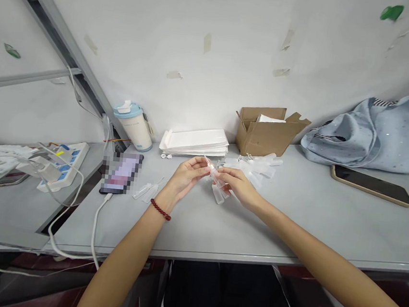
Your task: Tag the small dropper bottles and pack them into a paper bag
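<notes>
My left hand (pixel 186 176), with a beaded bracelet at the wrist, pinches the upper end of a small clear plastic tube-like piece (pixel 212 167). From the other side, the closed fingers of my right hand (pixel 242 187) grip the same piece, so part of it is hidden. Just below the fingers lies a similar translucent piece (pixel 218 194) on the grey table. Behind my right hand is a loose pile of such pieces (pixel 259 166). Two more clear pieces (pixel 149 191) lie left of my left hand. Their exact kind is too small to make out.
An open cardboard box (pixel 267 139) and a stack of white sheets or envelopes (pixel 196 142) stand near the wall. A bottle (pixel 134 126), a charging phone (pixel 122 174) and a power strip (pixel 67 167) are leftward. Rightward are another phone (pixel 373 185) and a blue bag (pixel 376 134).
</notes>
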{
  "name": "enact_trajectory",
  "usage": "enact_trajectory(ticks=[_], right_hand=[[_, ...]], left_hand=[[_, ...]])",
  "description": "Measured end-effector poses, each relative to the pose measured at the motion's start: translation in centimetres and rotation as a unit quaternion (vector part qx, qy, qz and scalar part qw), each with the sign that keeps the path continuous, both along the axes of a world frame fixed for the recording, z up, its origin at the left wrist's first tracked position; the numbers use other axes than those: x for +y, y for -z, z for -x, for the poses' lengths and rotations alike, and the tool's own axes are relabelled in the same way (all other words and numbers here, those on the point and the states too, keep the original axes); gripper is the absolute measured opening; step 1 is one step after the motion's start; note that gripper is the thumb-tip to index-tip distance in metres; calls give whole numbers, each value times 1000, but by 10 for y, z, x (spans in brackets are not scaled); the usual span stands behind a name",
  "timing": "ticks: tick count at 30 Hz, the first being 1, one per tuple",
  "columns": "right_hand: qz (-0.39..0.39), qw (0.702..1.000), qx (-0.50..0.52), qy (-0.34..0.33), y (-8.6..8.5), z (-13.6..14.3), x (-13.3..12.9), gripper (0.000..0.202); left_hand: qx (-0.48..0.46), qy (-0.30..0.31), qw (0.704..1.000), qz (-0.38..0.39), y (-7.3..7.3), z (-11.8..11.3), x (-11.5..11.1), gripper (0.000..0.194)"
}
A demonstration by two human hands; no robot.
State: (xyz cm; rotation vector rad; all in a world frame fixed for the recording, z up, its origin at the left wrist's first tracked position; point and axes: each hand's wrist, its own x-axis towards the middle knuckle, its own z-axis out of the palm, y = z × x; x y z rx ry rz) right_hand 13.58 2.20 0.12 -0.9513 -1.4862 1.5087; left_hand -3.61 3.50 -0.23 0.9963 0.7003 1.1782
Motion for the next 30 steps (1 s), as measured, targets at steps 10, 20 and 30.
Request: enact_trajectory(ticks=[10,20,30], right_hand=[[113,985,120,-46,2,2,-3,25],[131,983,129,-29,8,3,-2,26],[-25,996,-18,83,11,6,-4,33]], left_hand=[[8,29,999,-13,-5,1,-2,25],[55,9,998,-15,0,1,-1,18],[89,-57,994,-24,1,-3,-2,19]])
